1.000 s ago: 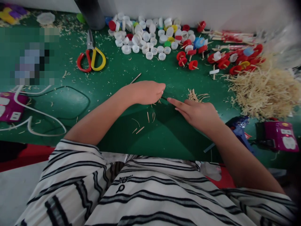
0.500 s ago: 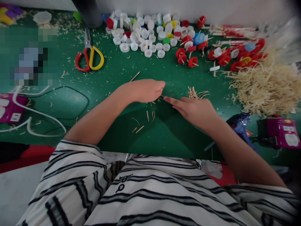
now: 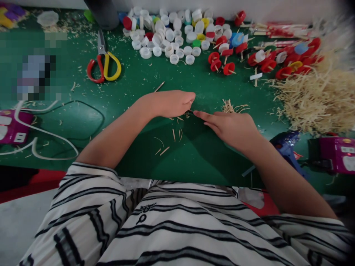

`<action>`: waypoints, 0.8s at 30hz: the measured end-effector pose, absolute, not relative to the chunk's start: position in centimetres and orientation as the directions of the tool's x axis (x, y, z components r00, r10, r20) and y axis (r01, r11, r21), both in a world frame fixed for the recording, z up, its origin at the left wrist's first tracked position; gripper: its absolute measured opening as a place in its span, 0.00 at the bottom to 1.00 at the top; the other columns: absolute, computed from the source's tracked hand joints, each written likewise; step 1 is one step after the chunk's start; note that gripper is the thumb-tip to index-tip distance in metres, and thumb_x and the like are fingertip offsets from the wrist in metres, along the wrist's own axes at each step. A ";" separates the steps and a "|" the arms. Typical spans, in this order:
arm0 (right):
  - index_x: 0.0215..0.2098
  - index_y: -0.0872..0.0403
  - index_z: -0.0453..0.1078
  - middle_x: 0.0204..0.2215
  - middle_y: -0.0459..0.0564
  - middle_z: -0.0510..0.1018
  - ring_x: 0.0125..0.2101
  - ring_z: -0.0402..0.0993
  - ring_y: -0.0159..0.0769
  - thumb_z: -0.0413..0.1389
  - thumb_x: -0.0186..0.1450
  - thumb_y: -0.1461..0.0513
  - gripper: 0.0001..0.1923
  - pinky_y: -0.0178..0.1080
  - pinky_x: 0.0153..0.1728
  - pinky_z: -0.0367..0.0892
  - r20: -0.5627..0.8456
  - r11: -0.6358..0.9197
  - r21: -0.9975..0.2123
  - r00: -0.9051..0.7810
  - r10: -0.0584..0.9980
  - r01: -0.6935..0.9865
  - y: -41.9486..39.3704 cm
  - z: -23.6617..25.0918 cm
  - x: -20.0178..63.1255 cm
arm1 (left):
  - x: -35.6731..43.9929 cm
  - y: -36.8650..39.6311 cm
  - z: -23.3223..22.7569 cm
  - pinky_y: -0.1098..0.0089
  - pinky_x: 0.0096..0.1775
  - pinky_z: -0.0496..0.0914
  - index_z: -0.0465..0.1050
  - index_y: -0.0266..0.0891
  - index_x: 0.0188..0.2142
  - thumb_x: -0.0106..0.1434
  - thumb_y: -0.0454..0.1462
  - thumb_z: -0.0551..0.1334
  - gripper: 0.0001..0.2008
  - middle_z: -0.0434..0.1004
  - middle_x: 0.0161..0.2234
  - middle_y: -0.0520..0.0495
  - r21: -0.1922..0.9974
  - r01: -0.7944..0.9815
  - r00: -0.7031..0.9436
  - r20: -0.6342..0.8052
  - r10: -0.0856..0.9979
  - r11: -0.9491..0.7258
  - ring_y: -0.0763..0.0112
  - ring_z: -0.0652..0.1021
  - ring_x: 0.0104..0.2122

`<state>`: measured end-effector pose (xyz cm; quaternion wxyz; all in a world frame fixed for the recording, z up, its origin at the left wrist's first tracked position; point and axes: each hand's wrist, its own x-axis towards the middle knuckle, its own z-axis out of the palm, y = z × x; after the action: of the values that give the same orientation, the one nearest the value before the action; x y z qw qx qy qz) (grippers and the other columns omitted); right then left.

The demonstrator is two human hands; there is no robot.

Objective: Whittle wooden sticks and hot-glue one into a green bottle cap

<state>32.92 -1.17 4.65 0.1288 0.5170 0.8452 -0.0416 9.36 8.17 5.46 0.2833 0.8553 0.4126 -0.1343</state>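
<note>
My left hand (image 3: 169, 103) is closed in a fist on the green table (image 3: 194, 155), gripping a thin dark tool whose tip (image 3: 190, 111) pokes out by the fingers. A thin stick (image 3: 159, 87) shows just behind that hand; whether it belongs to the tool is unclear. My right hand (image 3: 233, 127) lies flat with its fingers stretched out, the index fingertip touching the table right at the tool's tip. Short wooden splinters (image 3: 177, 135) lie scattered under and between both hands.
Red and yellow scissors (image 3: 104, 66) lie at the back left. Several white and coloured bottle caps (image 3: 169, 37) and red caps on sticks (image 3: 222, 62) fill the back. A heap of wood slivers (image 3: 316, 99) lies right, a blue glue gun (image 3: 285, 146) near it, purple power strips (image 3: 12, 127) with cables at both sides.
My right index finger has slid slightly left, closer to my left hand's fingers. The left hand has stayed in place. The view has tilted a little.
</note>
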 end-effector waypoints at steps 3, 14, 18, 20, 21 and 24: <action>0.79 0.31 0.53 0.46 0.49 0.85 0.36 0.76 0.38 0.38 0.82 0.50 0.29 0.40 0.28 0.44 -0.254 0.463 0.071 -0.433 0.865 0.883 -1.5 4.6 32.9 | 9.4 7.9 5.7 0.62 0.36 0.62 0.70 0.43 0.48 0.76 0.44 0.46 0.16 0.78 0.42 0.41 0.367 0.782 0.624 -0.463 0.630 -0.504 0.61 0.74 0.35; 0.78 0.30 0.56 0.44 0.49 0.85 0.36 0.77 0.38 0.39 0.82 0.51 0.28 0.40 0.27 0.44 -0.232 0.433 0.097 -0.403 0.885 0.896 -1.8 4.9 32.7 | 9.9 8.0 5.6 0.63 0.36 0.61 0.70 0.42 0.44 0.77 0.46 0.45 0.18 0.78 0.41 0.41 0.367 0.768 0.640 -0.415 0.646 -0.525 0.63 0.73 0.34; 0.79 0.31 0.55 0.46 0.49 0.86 0.37 0.79 0.39 0.40 0.82 0.52 0.29 0.40 0.27 0.45 -0.260 0.434 0.062 -0.406 0.876 0.899 -2.0 5.1 32.6 | 10.0 8.0 5.2 0.62 0.37 0.61 0.73 0.41 0.47 0.77 0.45 0.45 0.20 0.79 0.42 0.40 0.366 0.762 0.647 -0.396 0.651 -0.534 0.61 0.75 0.37; 0.79 0.33 0.55 0.47 0.50 0.86 0.38 0.80 0.40 0.41 0.82 0.52 0.29 0.40 0.27 0.46 -0.265 0.436 0.043 -0.411 0.872 0.899 -2.1 5.0 32.6 | 10.0 8.0 5.1 0.62 0.38 0.61 0.74 0.41 0.47 0.77 0.45 0.45 0.21 0.79 0.42 0.40 0.368 0.758 0.652 -0.388 0.651 -0.539 0.60 0.75 0.37; 0.79 0.33 0.55 0.47 0.50 0.86 0.38 0.80 0.40 0.41 0.82 0.53 0.29 0.40 0.27 0.47 -0.268 0.436 0.036 -0.411 0.871 0.899 -2.2 5.0 32.7 | 10.0 8.0 5.0 0.62 0.38 0.61 0.75 0.41 0.47 0.77 0.46 0.45 0.21 0.79 0.41 0.40 0.369 0.754 0.656 -0.384 0.650 -0.543 0.60 0.75 0.37; 0.80 0.34 0.54 0.47 0.50 0.87 0.38 0.80 0.40 0.41 0.82 0.53 0.29 0.40 0.27 0.48 -0.281 0.428 0.038 -0.402 0.872 0.903 -2.4 5.0 32.7 | 9.9 8.0 4.9 0.62 0.37 0.61 0.75 0.41 0.46 0.76 0.46 0.45 0.22 0.80 0.40 0.40 0.366 0.749 0.662 -0.378 0.647 -0.552 0.60 0.75 0.36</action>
<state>32.68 -2.38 4.97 0.1298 0.5314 0.8350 -0.0601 9.89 8.01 4.93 0.2548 0.8753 0.3988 -0.0998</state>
